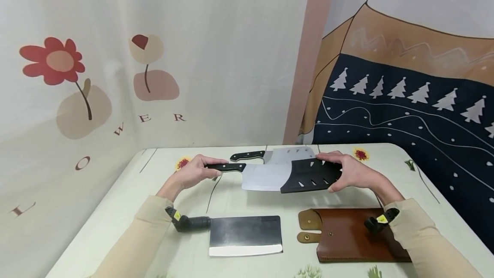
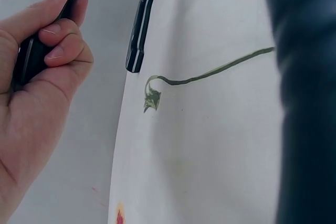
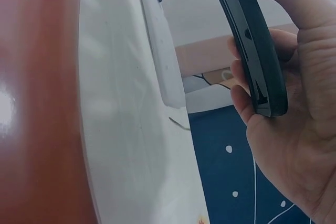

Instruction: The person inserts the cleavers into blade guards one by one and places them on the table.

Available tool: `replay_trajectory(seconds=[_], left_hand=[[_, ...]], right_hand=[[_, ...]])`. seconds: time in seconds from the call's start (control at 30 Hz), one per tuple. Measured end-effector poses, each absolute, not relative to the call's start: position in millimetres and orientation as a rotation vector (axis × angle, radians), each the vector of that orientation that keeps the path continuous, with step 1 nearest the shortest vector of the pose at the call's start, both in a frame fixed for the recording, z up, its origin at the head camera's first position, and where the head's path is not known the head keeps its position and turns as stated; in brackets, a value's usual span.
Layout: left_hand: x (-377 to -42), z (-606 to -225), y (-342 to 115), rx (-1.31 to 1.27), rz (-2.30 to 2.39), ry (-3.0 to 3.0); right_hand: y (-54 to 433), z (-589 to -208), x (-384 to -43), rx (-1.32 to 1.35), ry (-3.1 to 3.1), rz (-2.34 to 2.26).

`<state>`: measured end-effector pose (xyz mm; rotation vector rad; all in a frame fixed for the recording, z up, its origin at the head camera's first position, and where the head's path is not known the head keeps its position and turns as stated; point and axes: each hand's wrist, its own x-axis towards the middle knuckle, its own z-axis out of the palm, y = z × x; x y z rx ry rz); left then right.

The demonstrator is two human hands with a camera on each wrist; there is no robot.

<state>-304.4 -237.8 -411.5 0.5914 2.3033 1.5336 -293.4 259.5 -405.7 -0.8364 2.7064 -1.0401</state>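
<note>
My left hand [image 1: 197, 172] grips the black riveted handle [image 1: 227, 167] of a cleaver, its fingers curled round it in the left wrist view. The wide pale blade [image 1: 264, 176] points right and runs into a black slotted blade sheath [image 1: 310, 176], which covers its far part. My right hand [image 1: 349, 172] holds that sheath at its right end, thumb on one side and fingers on the other. Knife and sheath are raised over the table, level. In the right wrist view the sheath [image 3: 254, 51] shows edge-on between thumb and fingers.
Behind lies a second black-handled cleaver [image 1: 247, 155] in a whitish slotted sheath [image 1: 291, 154]. Nearer me are a dark-bladed cleaver [image 1: 245, 233] and a brown leather sheath [image 1: 355, 239] with two snap straps, partly under my right forearm. Printed curtains [image 1: 231, 55] stand behind the table [image 1: 185, 203].
</note>
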Motion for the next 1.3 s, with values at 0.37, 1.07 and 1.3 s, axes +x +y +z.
replay_trajectory(seconds=[0.37, 1.07, 1.3], left_hand=[[-303, -413, -236, 0.571, 1.517, 2.329], [-304, -409, -225, 0.603, 1.475, 2.335], [-305, -408, -226, 0.628, 1.474, 2.335]], right_hand=[[258, -406, -294, -0.834, 2.714, -1.041], [255, -407, -292, -0.830, 2.712, -1.048], [257, -402, -291, -0.839, 2.691, -1.050]])
